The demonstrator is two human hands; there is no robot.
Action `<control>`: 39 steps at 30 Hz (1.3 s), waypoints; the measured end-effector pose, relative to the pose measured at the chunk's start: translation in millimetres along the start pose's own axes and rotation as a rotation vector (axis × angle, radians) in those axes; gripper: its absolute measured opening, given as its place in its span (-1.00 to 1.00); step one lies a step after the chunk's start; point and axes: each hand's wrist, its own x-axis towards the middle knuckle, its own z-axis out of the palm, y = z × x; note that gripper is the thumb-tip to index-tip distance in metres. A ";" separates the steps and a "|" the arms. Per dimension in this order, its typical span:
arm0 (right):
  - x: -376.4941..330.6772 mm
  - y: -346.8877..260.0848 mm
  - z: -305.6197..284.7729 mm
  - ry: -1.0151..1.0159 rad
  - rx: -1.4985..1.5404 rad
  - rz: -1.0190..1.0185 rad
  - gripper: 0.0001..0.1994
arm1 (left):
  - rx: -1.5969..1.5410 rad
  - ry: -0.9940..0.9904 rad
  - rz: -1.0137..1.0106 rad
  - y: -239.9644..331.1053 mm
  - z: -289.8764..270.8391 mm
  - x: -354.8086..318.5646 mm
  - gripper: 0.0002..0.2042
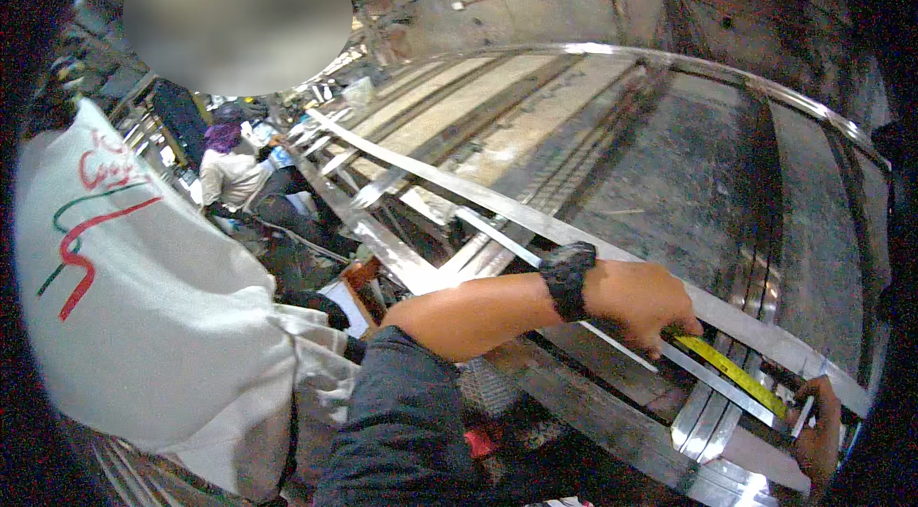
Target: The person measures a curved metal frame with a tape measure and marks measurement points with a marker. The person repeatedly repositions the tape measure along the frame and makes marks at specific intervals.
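While the big metal frame [669, 153] of rails and flat strips fills everything beyond my arms, what matters sits at its near corner, so I place the rest against that frame. Across it, from far left down to near right, runs a long flat metal strip [535, 215], and beside that strip, on its near side, lies the yellow measuring tape [734, 375], stretched along the same slanting line. The tape's long axis therefore runs from my left hand [643, 301] down and rightward to my right hand [820, 426]. My left hand, with a black wristwatch [568, 275] on the wrist, rests knuckles up on the frame with its fingers curled down and pressed onto the upper end of the tape, closed on it rather than spread. My right hand sits at the lower right edge of the frame, at the far end of the tape, with its fingers bent around the end; the view is too cramped there to tell whether they truly pinch it or only steady it. Of the two, the left hand lies nearer the middle of the frame. Left of the frame stands a person in a white shirt [143, 297], close beside me, and farther off another person [229, 177] crouches.
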 end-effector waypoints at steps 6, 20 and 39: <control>11.6 -5.7 -9.5 -0.107 -0.109 -0.108 -0.68 | 0.039 -0.007 0.043 -15.9 9.2 11.5 -0.41; 6.7 -23.2 -21.4 -0.120 -0.104 -0.329 -0.69 | 0.005 -0.015 0.037 -11.5 5.5 17.3 -0.31; 48.2 -43.0 -12.2 -0.201 -0.010 -0.189 -0.60 | 0.025 -0.022 -0.133 1.6 -18.4 -18.7 -0.26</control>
